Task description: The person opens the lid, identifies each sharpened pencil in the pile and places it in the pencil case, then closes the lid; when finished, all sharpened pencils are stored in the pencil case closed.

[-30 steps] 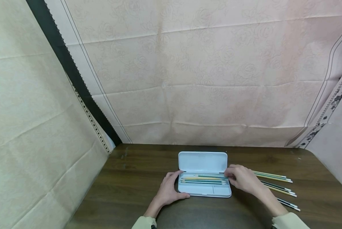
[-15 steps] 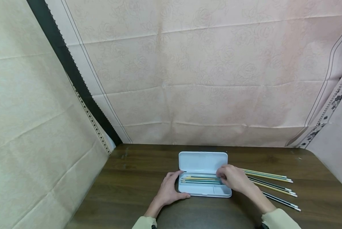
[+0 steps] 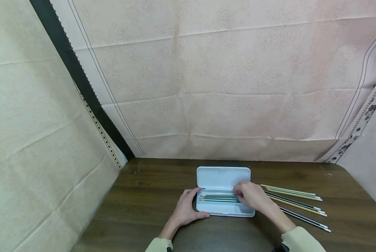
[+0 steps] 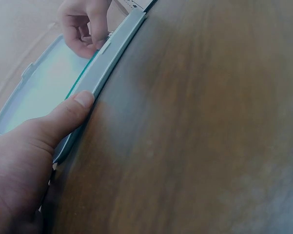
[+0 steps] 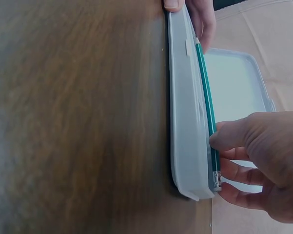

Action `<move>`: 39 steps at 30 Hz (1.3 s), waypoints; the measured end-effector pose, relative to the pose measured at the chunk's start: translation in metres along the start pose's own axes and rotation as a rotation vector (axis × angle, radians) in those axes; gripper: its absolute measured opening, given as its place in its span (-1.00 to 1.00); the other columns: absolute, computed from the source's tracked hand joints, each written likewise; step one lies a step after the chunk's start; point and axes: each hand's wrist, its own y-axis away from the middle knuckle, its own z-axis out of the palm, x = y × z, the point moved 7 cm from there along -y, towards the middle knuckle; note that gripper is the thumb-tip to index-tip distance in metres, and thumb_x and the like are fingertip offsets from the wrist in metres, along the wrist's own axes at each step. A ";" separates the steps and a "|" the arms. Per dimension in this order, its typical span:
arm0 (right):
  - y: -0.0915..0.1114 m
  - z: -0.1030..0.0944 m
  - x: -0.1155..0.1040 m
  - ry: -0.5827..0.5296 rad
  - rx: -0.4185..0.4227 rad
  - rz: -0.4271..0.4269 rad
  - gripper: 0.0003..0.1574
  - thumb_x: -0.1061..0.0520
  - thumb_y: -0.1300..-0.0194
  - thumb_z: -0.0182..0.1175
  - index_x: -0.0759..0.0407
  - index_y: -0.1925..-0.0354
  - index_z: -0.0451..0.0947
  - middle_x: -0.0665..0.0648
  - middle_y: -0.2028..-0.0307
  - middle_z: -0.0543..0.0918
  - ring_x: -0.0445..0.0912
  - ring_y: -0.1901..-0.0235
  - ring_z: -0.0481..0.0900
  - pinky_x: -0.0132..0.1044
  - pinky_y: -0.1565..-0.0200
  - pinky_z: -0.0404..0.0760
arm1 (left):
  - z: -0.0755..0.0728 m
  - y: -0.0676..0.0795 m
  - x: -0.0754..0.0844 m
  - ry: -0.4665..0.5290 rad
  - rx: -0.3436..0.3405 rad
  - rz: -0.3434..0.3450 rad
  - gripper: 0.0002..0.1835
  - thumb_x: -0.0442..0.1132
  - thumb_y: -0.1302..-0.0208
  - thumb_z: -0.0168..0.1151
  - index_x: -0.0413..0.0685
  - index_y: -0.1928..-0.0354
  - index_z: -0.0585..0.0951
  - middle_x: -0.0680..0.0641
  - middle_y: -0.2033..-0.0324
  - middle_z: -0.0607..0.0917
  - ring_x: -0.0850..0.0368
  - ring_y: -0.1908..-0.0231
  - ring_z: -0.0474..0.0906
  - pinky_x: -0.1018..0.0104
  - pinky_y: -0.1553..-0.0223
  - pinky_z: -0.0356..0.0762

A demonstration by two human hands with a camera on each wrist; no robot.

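Note:
A pale blue pencil case lies on the table with its lid raised at the back. Several pencils rest side by side in its long compartment. My left hand grips the left end of the case, thumb on the front edge and fingers toward the back corner. Over the right part of the case, my right hand pinches a green pencil close to its eraser end, as the right wrist view shows. The fingertips of that hand are hidden from the head view.
To the right on the wooden table lie more pencils in small groups: a back group, a middle group and a front pair. Patterned cloth hangs behind the table and along its sides.
My right hand has moved leftward along the pencils, from the case's right edge to further over the compartment. More of the loose pencils at right now shows. The left hand stays put.

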 end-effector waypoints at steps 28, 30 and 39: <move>0.046 -0.049 0.065 -0.001 0.096 0.195 -0.79 0.37 -0.08 0.42 0.12 0.30 0.72 -0.12 0.41 0.59 -0.24 0.46 0.46 -0.23 0.44 0.50 | 0.000 0.000 0.001 -0.007 0.006 0.001 0.00 0.33 0.09 0.54 0.19 -0.41 0.40 -0.10 -0.19 0.45 -0.08 -0.15 0.36 -0.14 -0.05 0.37; 0.056 -0.055 0.074 0.007 0.118 0.191 -0.78 0.38 -0.07 0.41 0.12 0.31 0.71 -0.15 0.43 0.56 -0.26 0.47 0.45 -0.25 0.46 0.48 | 0.000 0.000 0.001 -0.007 0.009 0.002 -0.01 0.33 0.10 0.54 0.19 -0.41 0.40 -0.10 -0.19 0.45 -0.09 -0.15 0.36 -0.15 -0.05 0.37; 0.099 -0.072 0.110 0.058 0.195 0.182 -0.74 0.38 0.02 0.43 0.08 0.36 0.68 -0.18 0.47 0.56 -0.28 0.47 0.48 -0.24 0.49 0.48 | 0.000 0.000 0.001 -0.004 0.013 0.006 -0.01 0.31 0.11 0.56 0.19 -0.40 0.41 -0.13 -0.19 0.45 -0.11 -0.14 0.37 -0.18 -0.03 0.38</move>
